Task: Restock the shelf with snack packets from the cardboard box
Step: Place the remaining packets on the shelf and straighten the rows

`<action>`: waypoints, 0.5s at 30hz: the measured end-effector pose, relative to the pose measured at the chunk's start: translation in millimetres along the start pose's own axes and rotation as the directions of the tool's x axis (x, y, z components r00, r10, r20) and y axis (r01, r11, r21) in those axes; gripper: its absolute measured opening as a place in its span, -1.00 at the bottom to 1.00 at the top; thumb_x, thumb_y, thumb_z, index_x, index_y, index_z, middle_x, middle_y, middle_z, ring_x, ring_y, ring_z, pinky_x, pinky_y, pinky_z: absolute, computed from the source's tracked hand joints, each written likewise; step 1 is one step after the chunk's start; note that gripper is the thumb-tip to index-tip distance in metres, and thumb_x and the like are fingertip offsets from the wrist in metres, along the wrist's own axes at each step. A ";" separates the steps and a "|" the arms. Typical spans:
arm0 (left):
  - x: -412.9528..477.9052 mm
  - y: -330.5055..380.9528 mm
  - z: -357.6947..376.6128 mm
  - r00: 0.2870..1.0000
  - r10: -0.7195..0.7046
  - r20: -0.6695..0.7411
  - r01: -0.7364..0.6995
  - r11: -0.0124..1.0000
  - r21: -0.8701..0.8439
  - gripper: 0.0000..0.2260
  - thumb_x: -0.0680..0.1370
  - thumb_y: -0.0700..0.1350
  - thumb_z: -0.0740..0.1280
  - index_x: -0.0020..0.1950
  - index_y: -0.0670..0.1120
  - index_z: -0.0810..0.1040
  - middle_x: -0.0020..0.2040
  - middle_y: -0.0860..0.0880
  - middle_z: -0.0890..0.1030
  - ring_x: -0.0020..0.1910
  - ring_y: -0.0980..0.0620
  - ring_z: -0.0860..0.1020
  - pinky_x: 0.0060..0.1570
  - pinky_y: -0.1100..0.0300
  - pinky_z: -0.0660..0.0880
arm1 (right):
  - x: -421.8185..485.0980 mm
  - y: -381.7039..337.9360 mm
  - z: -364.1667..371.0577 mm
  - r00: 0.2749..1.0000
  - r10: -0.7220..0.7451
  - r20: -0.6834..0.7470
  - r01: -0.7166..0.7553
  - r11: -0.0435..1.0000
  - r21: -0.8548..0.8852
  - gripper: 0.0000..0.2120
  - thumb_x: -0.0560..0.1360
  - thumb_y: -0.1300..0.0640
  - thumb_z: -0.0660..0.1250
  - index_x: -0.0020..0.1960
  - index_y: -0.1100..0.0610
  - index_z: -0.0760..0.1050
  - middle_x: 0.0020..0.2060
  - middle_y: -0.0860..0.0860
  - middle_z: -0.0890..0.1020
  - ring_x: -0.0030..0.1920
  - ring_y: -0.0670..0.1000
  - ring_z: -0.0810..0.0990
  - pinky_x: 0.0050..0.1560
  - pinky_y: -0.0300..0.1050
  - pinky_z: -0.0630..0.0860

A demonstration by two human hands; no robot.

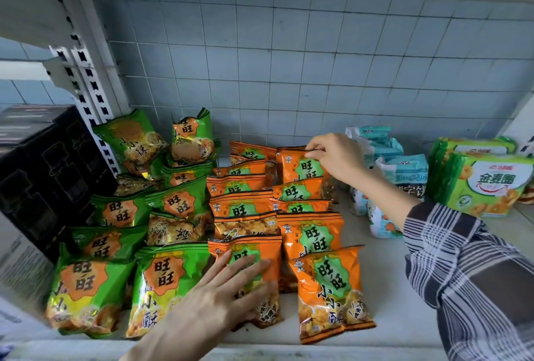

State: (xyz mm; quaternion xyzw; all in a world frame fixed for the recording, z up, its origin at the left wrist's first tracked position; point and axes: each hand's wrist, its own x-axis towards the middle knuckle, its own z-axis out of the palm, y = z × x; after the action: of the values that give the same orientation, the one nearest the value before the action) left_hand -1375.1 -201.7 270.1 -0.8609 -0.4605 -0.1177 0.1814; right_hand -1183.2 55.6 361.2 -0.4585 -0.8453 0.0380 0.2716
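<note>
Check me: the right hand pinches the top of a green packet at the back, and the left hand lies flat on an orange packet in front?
Not quite. In the head view, the back packet that the right hand pinches is orange, not green. The left hand does lie flat on the front orange packet.

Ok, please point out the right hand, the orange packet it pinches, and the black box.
right hand (338,158): head view, back of the hand.
orange packet (296,168): head view, its printed front.
black box (49,181): head view, its front face.
</note>
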 end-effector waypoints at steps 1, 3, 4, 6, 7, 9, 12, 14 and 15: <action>-0.3 -0.6 0.4 1.000 0.002 -0.002 -0.002 1.000 -0.005 -0.63 0.52 0.05 0.12 0.19 0.07 0.62 0.29 -0.03 0.54 0.26 -0.04 0.51 0.16 -0.12 0.45 | 1.2 -0.1 -2.2 1.000 0.009 -0.030 -0.008 1.000 0.027 -0.86 0.51 0.07 0.38 0.01 0.07 0.65 -0.09 -0.04 0.70 -0.20 -0.08 0.58 -0.28 -0.25 0.33; -0.8 -1.8 1.7 1.000 0.008 -0.005 -0.008 1.000 -0.013 -0.63 0.52 0.06 0.12 0.19 0.07 0.62 0.30 -0.03 0.53 0.27 -0.04 0.51 0.16 -0.13 0.44 | 4.6 -3.1 -6.2 0.999 0.001 -0.049 0.001 0.999 0.049 -0.87 0.51 0.07 0.38 -0.01 0.07 0.65 -0.11 -0.05 0.71 -0.26 -0.12 0.54 -0.33 -0.30 0.30; -1.0 -2.5 2.5 1.000 0.012 -0.003 -0.012 1.000 -0.018 -0.63 0.52 0.06 0.13 0.19 0.07 0.62 0.30 -0.03 0.53 0.27 -0.04 0.51 0.16 -0.13 0.44 | 5.2 -5.8 -6.9 0.999 -0.017 -0.039 0.018 0.999 0.031 -0.88 0.50 0.07 0.38 -0.01 0.06 0.65 -0.12 -0.06 0.71 -0.25 -0.13 0.54 -0.34 -0.31 0.30; -1.7 -3.8 3.9 1.000 0.018 0.003 -0.018 1.000 -0.022 -0.63 0.51 0.06 0.13 0.21 0.08 0.61 0.32 -0.03 0.52 0.29 -0.04 0.49 0.17 -0.14 0.43 | 2.6 -11.8 -4.2 0.999 -0.048 0.009 0.049 0.999 -0.008 -0.88 0.50 0.06 0.38 -0.01 0.04 0.65 -0.10 -0.08 0.71 -0.22 -0.15 0.51 -0.31 -0.28 0.29; -2.3 -4.2 4.2 1.000 0.019 0.005 -0.018 1.000 -0.023 -0.63 0.51 0.07 0.13 0.22 0.08 0.60 0.32 -0.03 0.51 0.30 -0.04 0.49 0.17 -0.14 0.42 | 0.3 -13.7 -0.9 0.997 -0.062 0.042 0.062 0.998 -0.009 -0.88 0.50 0.06 0.38 -0.01 0.04 0.65 -0.10 -0.08 0.70 -0.22 -0.16 0.51 -0.29 -0.27 0.31; -3.5 -4.7 4.2 1.000 0.021 0.004 -0.021 0.999 -0.035 -0.63 0.52 0.07 0.13 0.23 0.08 0.59 0.33 -0.02 0.50 0.32 -0.03 0.46 0.20 -0.13 0.41 | -4.3 -16.2 7.5 0.990 -0.079 0.119 0.080 0.997 -0.009 -0.88 0.50 0.06 0.39 -0.01 0.04 0.65 -0.12 -0.08 0.70 -0.24 -0.16 0.52 -0.20 -0.22 0.43; -3.6 -4.7 2.1 1.000 0.019 -0.001 -0.019 0.999 -0.039 -0.63 0.52 0.07 0.14 0.26 0.09 0.57 0.35 -0.01 0.48 0.35 -0.02 0.43 0.23 -0.11 0.40 | -4.4 -16.6 14.8 0.969 -0.057 0.241 0.066 0.997 -0.030 -0.88 0.50 0.06 0.39 0.02 0.02 0.64 -0.06 -0.05 0.69 -0.12 -0.06 0.60 0.00 -0.05 0.52; -2.6 -3.9 -0.7 1.000 0.025 -0.008 -0.025 0.999 -0.045 -0.66 0.50 0.08 0.28 0.26 0.09 0.57 0.35 -0.01 0.49 0.34 -0.01 0.44 0.22 -0.10 0.42 | -0.3 -13.1 11.1 0.950 -0.056 0.306 0.046 0.998 0.040 -0.82 0.50 0.05 0.39 0.08 0.05 0.62 0.06 -0.02 0.66 0.03 -0.02 0.58 0.11 -0.03 0.48; -2.1 -3.6 -2.2 1.000 0.020 0.003 -0.020 0.998 -0.058 -0.63 0.45 0.08 0.40 0.25 0.09 0.57 0.35 -0.01 0.49 0.33 -0.02 0.44 0.21 -0.10 0.43 | 0.8 -11.1 7.3 0.944 -0.069 0.322 0.043 0.995 0.088 -0.79 0.50 0.04 0.38 0.11 0.06 0.61 0.11 -0.02 0.64 0.09 -0.03 0.56 0.16 -0.03 0.46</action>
State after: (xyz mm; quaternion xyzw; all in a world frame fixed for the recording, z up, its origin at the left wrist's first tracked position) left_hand -1379.3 -202.4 272.0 -0.8706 -0.4485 -0.1275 0.1568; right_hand -1195.5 51.2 358.8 -0.4107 -0.8890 0.1390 0.1475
